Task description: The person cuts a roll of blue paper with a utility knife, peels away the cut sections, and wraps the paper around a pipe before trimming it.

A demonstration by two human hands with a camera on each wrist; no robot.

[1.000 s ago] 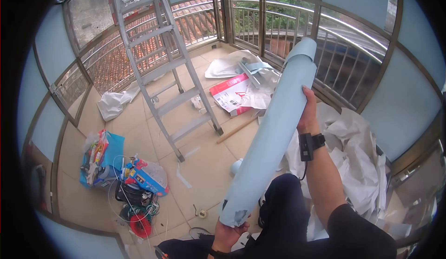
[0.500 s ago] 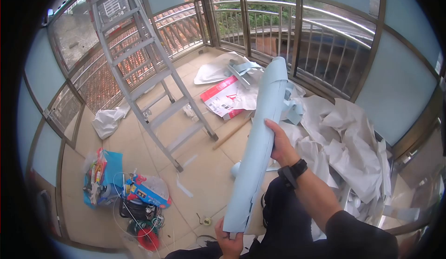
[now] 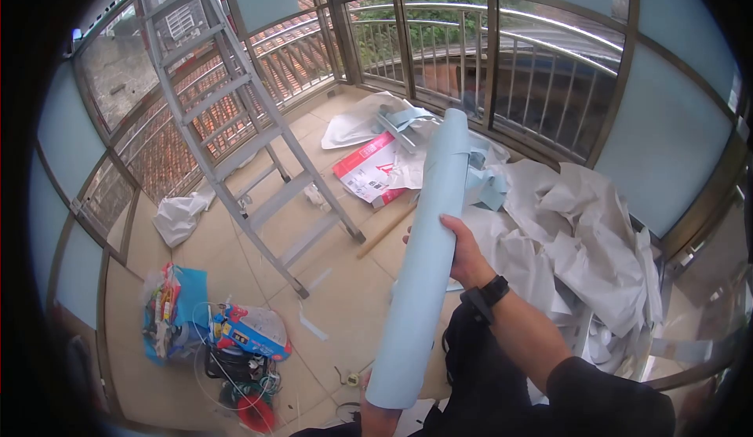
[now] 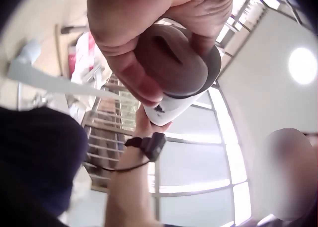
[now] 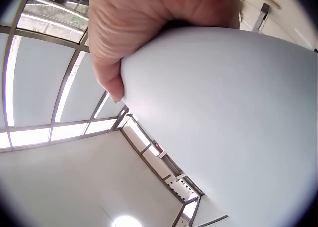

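Note:
A long roll of light-blue sheet [image 3: 420, 280] slants across the head view, its near end low by the person's lap and its far end pointing toward the windows. The right hand [image 3: 464, 253] grips it around the middle from the right side, thumb on top. At the near end, the left hand [image 3: 382, 420] holds the roll from below, mostly hidden behind it. In the left wrist view the left hand's fingers [image 4: 134, 78] curl about the roll's end, where a dark slit shows. The right wrist view has the right hand [image 5: 159, 18] wrapped over the smooth pale surface.
An aluminium stepladder [image 3: 278, 200] stands at left-centre. Crumpled white sheets [image 3: 596, 256] pile up on the right. A red-and-white carton [image 3: 365, 169] and a wooden stick [image 3: 388, 231] lie ahead. Bags of supplies [image 3: 190, 296], a blue package [image 3: 251, 333] and a tape measure [image 3: 352, 378] occupy the floor at left.
The roll's far end has swung left and down, and the roll has been turned: its torn patch, then a long edge, have given way to a smooth face. The right hand has shifted left and lower.

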